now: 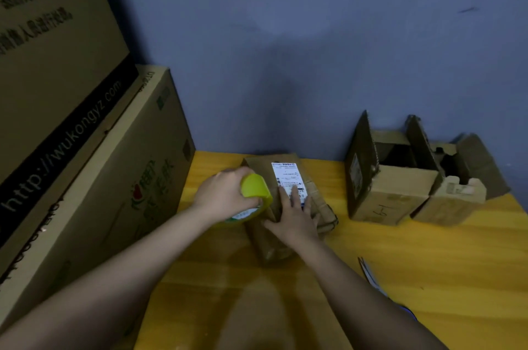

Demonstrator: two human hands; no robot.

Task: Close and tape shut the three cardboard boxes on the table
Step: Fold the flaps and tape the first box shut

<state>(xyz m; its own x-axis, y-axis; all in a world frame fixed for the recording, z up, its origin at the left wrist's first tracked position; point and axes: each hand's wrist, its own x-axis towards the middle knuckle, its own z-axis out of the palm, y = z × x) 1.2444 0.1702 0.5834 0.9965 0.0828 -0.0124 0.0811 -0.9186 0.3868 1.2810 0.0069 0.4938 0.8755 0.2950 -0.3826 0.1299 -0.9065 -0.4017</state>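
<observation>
Tape roll (255, 198) gripped in the left hand (225, 195) meets the first box (288, 206), mid-table (428, 264), while the right hand (294, 215) presses flat on its lid. Two open boxes (394, 178) wait right; next, likely, drawing tape along the seam.

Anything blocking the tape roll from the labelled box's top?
Nothing visible. The left hand grips the yellow tape roll right at the labelled box, by its left edge; the right hand lies flat on the top beside it, not across the path.

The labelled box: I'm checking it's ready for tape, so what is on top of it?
The white shipping label and the flat right hand; the label's lower part is hidden under the fingers.
</observation>
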